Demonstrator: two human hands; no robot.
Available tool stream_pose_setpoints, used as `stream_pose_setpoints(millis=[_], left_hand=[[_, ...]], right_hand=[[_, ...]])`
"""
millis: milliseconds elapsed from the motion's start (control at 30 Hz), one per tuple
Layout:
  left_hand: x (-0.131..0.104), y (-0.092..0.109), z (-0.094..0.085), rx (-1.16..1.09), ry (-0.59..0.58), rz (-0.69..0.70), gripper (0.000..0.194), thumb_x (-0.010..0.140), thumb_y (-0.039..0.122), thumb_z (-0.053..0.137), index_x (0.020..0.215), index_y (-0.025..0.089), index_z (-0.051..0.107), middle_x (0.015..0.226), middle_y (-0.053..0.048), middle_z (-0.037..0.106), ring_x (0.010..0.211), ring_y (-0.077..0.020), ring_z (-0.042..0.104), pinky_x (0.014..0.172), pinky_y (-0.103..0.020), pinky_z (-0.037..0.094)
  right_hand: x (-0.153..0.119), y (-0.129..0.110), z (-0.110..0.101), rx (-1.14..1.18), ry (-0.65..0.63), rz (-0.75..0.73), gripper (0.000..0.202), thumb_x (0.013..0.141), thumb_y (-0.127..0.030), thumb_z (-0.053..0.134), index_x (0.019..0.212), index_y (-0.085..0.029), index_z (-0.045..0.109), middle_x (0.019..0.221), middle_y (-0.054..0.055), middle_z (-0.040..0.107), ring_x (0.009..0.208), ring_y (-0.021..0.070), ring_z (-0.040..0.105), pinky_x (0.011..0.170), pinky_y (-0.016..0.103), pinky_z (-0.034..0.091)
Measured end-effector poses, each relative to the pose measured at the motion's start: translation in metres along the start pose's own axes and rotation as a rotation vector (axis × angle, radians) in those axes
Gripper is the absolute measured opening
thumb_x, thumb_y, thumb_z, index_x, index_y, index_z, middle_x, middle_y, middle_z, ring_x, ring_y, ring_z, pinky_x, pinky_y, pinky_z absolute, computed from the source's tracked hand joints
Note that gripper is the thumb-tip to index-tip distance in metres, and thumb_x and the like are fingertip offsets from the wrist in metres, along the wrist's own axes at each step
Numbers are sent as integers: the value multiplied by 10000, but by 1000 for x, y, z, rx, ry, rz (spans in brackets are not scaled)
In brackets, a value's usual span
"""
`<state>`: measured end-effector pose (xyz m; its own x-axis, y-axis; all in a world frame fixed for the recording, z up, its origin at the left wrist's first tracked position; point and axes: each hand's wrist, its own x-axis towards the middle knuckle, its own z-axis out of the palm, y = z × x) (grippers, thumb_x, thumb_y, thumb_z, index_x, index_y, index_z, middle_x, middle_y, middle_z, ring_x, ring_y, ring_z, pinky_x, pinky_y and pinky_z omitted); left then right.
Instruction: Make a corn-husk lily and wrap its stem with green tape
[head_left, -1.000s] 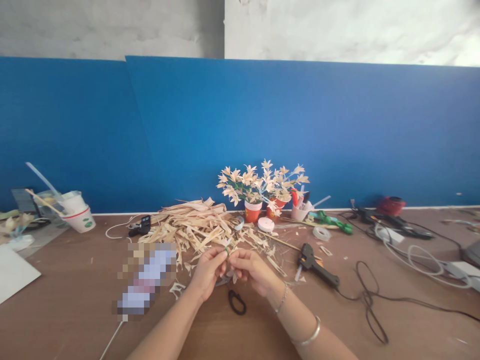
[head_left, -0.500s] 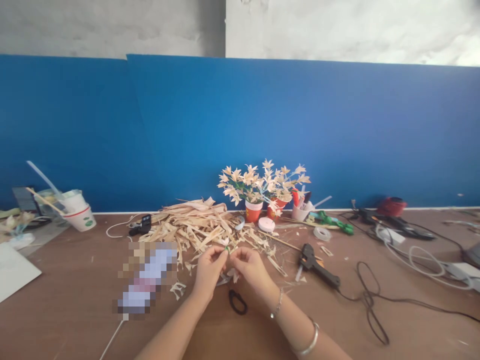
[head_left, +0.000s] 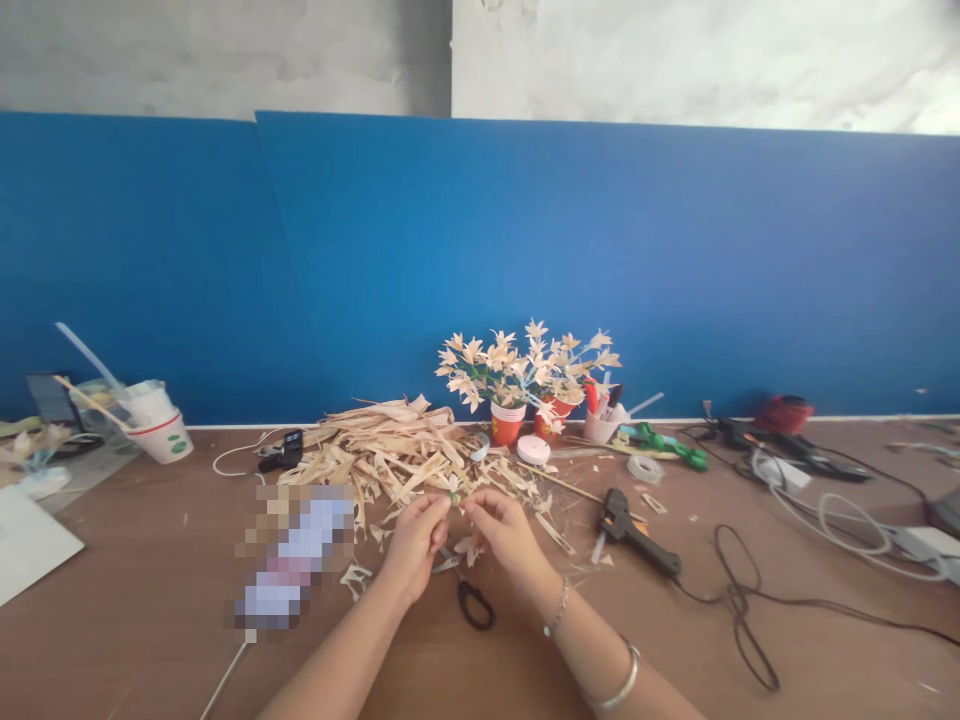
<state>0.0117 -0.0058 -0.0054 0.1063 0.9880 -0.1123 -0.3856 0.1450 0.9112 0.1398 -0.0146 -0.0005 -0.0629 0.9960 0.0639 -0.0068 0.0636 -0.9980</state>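
Note:
My left hand (head_left: 415,548) is closed in a pinch on a small pale flower (head_left: 453,483) with a green band at its base. Close against it, my right hand (head_left: 504,530) pinches a thin green strip (head_left: 455,497) at that base; the fingertips hide most of the strip. Below the hands, scissors (head_left: 476,606) lie on the table, black handle toward me. Another pale flower (head_left: 469,549) rests by their blades, partly behind my right hand.
Beyond my hands spreads a heap of dry husk strips (head_left: 397,440). Finished flowers (head_left: 499,355) stand in red cups (head_left: 508,425) by the blue partition (head_left: 450,250). To the right lie a black glue gun (head_left: 637,535), a tape roll (head_left: 645,468) and looping cables (head_left: 739,600).
Both hands stay together at nearly the same spot. My left fingers have rolled slightly, and the pale flower top now shows above them. More of the scissors is visible.

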Motion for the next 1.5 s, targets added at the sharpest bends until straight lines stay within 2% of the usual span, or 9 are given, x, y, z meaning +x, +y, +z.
stream_pose_setpoints(millis=[167, 300, 533, 633, 733, 867, 1067, 1200, 1500], left_hand=[[-1, 1, -1, -32, -98, -83, 219, 644, 297, 644, 618, 154, 480, 461, 100, 341, 359, -12, 232, 366, -165, 100], [-2, 1, -3, -119, -140, -184, 242, 614, 250, 660, 594, 155, 438, 496, 95, 350, 359, 1, 254, 347, -149, 88], [-1, 8, -8, -144, -306, -443, 137, 634, 220, 600, 635, 134, 493, 535, 66, 408, 329, 19, 223, 307, -130, 73], [0, 10, -9, -78, -264, -388, 124, 645, 232, 596, 667, 128, 532, 575, 42, 468, 329, 15, 262, 306, -136, 57], [0, 10, -7, 75, -96, -150, 165, 655, 252, 595, 777, 141, 587, 607, 34, 527, 327, 1, 311, 313, -147, 55], [-2, 8, -1, 275, -68, 54, 276, 667, 288, 624, 903, 146, 621, 405, 75, 463, 302, -37, 327, 335, -159, 173], [-3, -1, 3, 402, -89, 19, 320, 700, 298, 605, 972, 129, 614, 348, 46, 507, 283, -69, 359, 330, -175, 231], [0, -1, 1, 292, -124, 75, 333, 641, 216, 638, 965, 144, 615, 592, -14, 633, 508, -133, 566, 420, -201, 397], [-1, 9, -4, 421, -294, 108, 125, 685, 264, 614, 720, 154, 565, 581, 7, 599, 547, -131, 563, 503, -231, 439]], right_hand=[[-3, -1, -9, -305, 246, -362, 133, 777, -232, 498, 893, -184, 545, 843, 47, 576, 752, 162, 544, 646, 269, 454], [-8, -8, -15, -701, 158, -731, 199, 761, -106, 471, 898, -208, 573, 1080, 86, 505, 1010, 222, 474, 856, 379, 393], [-10, -16, -19, -984, -3, -815, 193, 758, -86, 512, 851, -231, 599, 1243, 55, 465, 1092, 244, 410, 916, 426, 334], [-8, -15, -19, -925, -7, -771, 186, 739, -75, 518, 830, -220, 592, 1189, 63, 504, 1072, 241, 423, 901, 423, 345], [-4, -11, -19, -805, 78, -663, 143, 710, -83, 529, 760, -204, 587, 1038, 66, 561, 997, 230, 470, 865, 403, 367], [1, -6, -20, -701, 151, -548, 101, 688, -103, 535, 692, -191, 583, 826, 40, 585, 856, 196, 520, 789, 344, 396], [-1, -3, -16, -723, 133, -552, 97, 685, -110, 552, 687, -195, 598, 786, 40, 601, 818, 197, 526, 758, 336, 391], [-1, -4, -14, -649, 93, -454, 105, 661, -95, 554, 658, -189, 600, 746, 25, 616, 786, 177, 539, 761, 309, 396], [2, -14, -24, -70, -261, 172, 94, 619, -225, 606, 619, -131, 603, 601, 16, 642, 559, 123, 554, 560, 229, 412]])
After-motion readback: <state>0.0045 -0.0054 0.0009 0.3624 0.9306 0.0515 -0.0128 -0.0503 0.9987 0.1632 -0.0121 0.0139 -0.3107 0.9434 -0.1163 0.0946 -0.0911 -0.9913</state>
